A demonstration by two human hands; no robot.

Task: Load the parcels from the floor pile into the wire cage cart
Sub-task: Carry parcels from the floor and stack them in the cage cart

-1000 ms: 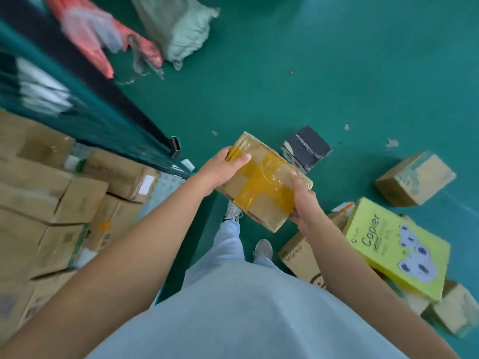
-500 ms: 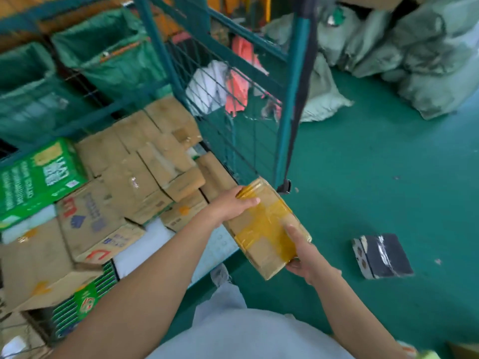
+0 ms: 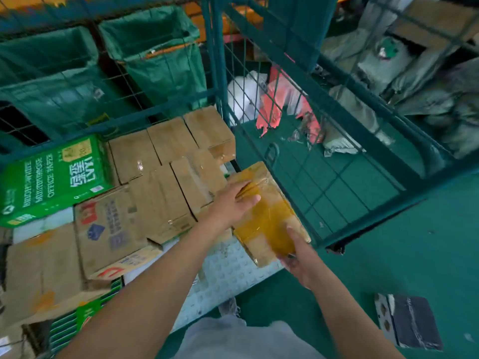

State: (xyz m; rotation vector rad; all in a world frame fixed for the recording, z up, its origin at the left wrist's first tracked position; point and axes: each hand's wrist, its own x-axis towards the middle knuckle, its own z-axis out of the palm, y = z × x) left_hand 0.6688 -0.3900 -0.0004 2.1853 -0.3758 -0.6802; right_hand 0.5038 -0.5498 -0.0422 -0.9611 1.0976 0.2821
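Note:
I hold a brown cardboard parcel wrapped in yellow tape over the right front corner of the green wire cage cart. My left hand grips its far top edge, fingers across the taped face. My right hand grips its near lower corner from below. Inside the cart lie several brown cardboard boxes and a green office-paper box, packed side by side. A strip of the cart's white studded floor shows under the parcel.
A black parcel lies on the green floor at lower right. Green sacks hang behind the cart. Grey and white bags and a pink bag lie beyond the cart's open wire side panel.
I turned from the floor pile to the cart. The taped parcel moved with both hands up and left, from above the floor to over the cart's corner.

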